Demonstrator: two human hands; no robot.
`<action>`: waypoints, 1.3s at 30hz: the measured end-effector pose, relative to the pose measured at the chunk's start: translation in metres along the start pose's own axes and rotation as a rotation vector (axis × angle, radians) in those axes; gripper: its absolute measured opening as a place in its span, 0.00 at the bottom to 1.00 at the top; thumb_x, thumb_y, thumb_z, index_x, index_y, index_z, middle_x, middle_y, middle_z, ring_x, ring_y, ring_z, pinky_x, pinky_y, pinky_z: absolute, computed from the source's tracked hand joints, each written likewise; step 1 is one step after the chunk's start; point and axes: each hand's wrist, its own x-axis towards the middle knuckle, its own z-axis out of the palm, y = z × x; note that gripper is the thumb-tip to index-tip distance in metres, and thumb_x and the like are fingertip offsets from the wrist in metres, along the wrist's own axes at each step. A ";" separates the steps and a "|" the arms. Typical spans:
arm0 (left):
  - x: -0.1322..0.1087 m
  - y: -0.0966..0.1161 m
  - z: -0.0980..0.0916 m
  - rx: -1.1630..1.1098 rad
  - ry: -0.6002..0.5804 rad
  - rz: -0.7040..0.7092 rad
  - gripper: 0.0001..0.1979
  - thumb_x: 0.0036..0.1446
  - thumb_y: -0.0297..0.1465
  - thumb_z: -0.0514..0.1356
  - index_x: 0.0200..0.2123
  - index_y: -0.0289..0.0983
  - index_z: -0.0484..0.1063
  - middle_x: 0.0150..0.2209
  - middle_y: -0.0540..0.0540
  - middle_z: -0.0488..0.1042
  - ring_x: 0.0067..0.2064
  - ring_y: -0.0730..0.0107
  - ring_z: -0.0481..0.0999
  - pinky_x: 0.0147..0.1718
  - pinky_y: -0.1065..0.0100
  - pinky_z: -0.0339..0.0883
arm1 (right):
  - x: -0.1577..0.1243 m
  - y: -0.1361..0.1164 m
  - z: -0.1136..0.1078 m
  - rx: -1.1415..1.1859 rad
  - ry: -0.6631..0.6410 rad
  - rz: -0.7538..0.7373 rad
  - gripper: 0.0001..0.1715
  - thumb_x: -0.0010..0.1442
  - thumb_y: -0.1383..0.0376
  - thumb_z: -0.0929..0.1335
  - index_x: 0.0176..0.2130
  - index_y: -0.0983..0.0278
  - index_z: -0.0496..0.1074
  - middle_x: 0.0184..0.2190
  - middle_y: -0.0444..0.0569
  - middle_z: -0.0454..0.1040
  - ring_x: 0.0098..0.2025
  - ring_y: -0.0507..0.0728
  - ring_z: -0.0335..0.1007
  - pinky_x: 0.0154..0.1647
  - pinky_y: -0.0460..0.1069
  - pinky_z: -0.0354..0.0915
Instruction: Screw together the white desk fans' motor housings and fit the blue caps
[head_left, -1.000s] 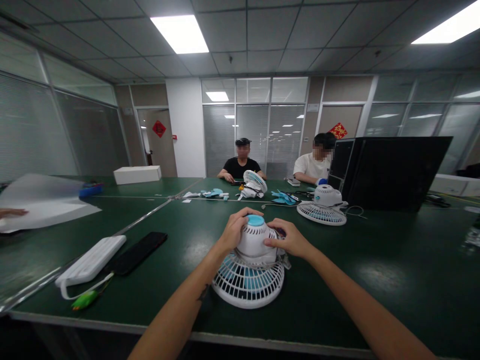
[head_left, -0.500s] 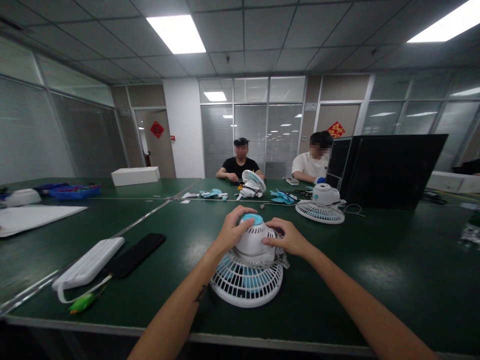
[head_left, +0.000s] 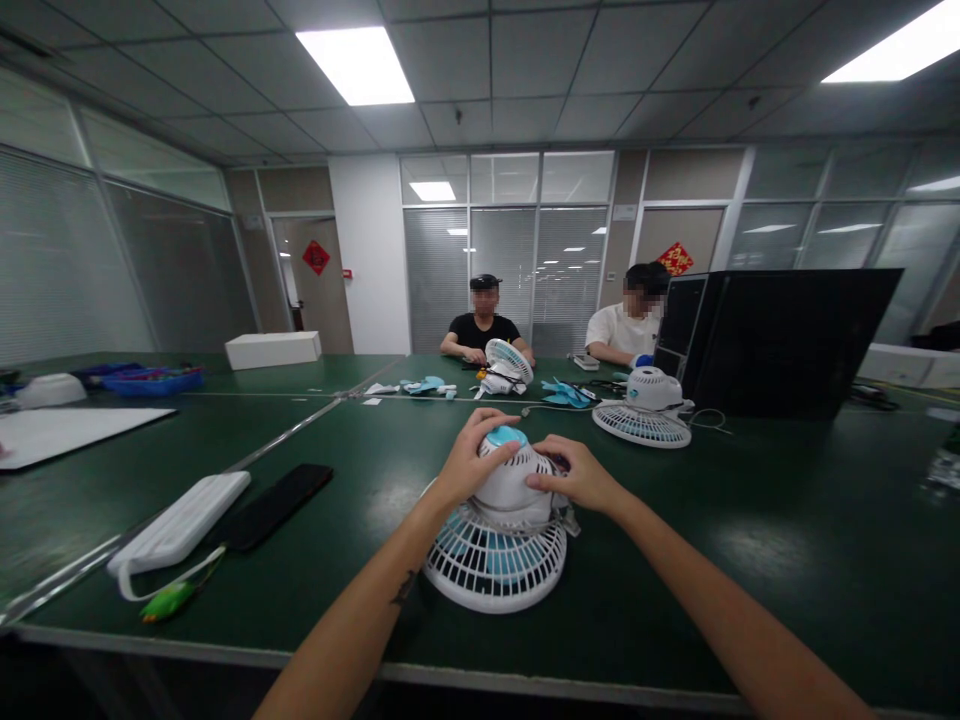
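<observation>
A small white fan (head_left: 498, 575) lies grille-down on the green table, blue blades showing through its slats. Its rounded white base (head_left: 510, 495) points up and carries a light blue round cap (head_left: 506, 437). My left hand (head_left: 476, 455) curls over the base from the left, thumb and fingers around the blue cap. From the right, my right hand (head_left: 574, 475) grips the base's side, thumb in front and fingers behind, partly hidden. A grey cord (head_left: 555, 522) is wound round below the base.
A power bank (head_left: 180, 520) and a black phone (head_left: 281, 505) lie at left. Beyond are a second fan (head_left: 641, 422), a third fan (head_left: 506, 368), blue blades (head_left: 568, 393) and a large black monitor (head_left: 787, 340). Two people sit across the table (head_left: 360, 620).
My left fingers have shifted slightly over the blue cap. The fan stays in place and my right hand keeps its grip; the view has moved a little.
</observation>
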 end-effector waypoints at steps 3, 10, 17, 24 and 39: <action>0.000 -0.001 -0.002 0.000 -0.013 -0.010 0.21 0.54 0.38 0.63 0.51 0.37 0.77 0.41 0.45 0.68 0.46 0.61 0.70 0.51 0.62 0.63 | 0.000 -0.002 -0.001 -0.004 -0.004 -0.001 0.33 0.52 0.41 0.71 0.42 0.66 0.78 0.32 0.46 0.69 0.32 0.53 0.62 0.33 0.49 0.56; 0.001 -0.002 -0.007 -0.006 -0.055 -0.023 0.25 0.56 0.37 0.62 0.56 0.37 0.73 0.41 0.45 0.70 0.44 0.62 0.70 0.47 0.63 0.63 | -0.001 -0.001 -0.001 -0.015 -0.001 -0.007 0.33 0.52 0.41 0.71 0.43 0.64 0.78 0.32 0.46 0.69 0.32 0.53 0.62 0.33 0.49 0.57; 0.002 -0.003 -0.007 -0.072 -0.050 -0.017 0.23 0.55 0.36 0.61 0.55 0.38 0.74 0.43 0.44 0.73 0.47 0.59 0.72 0.50 0.61 0.64 | 0.000 0.002 0.001 -0.005 0.008 -0.004 0.33 0.52 0.41 0.71 0.43 0.65 0.78 0.32 0.46 0.69 0.33 0.54 0.64 0.34 0.49 0.57; 0.002 -0.003 -0.008 -0.166 -0.064 -0.050 0.23 0.54 0.33 0.60 0.54 0.38 0.75 0.48 0.42 0.77 0.51 0.56 0.73 0.54 0.59 0.64 | -0.001 0.000 -0.001 -0.008 0.000 0.010 0.33 0.52 0.42 0.72 0.44 0.65 0.78 0.33 0.47 0.69 0.33 0.54 0.63 0.34 0.49 0.57; -0.002 -0.002 0.000 0.002 -0.029 0.034 0.20 0.56 0.38 0.61 0.51 0.37 0.74 0.48 0.41 0.77 0.51 0.55 0.74 0.54 0.59 0.64 | 0.000 -0.001 -0.001 -0.009 0.006 0.004 0.33 0.51 0.41 0.71 0.43 0.64 0.78 0.32 0.46 0.70 0.33 0.54 0.64 0.33 0.49 0.58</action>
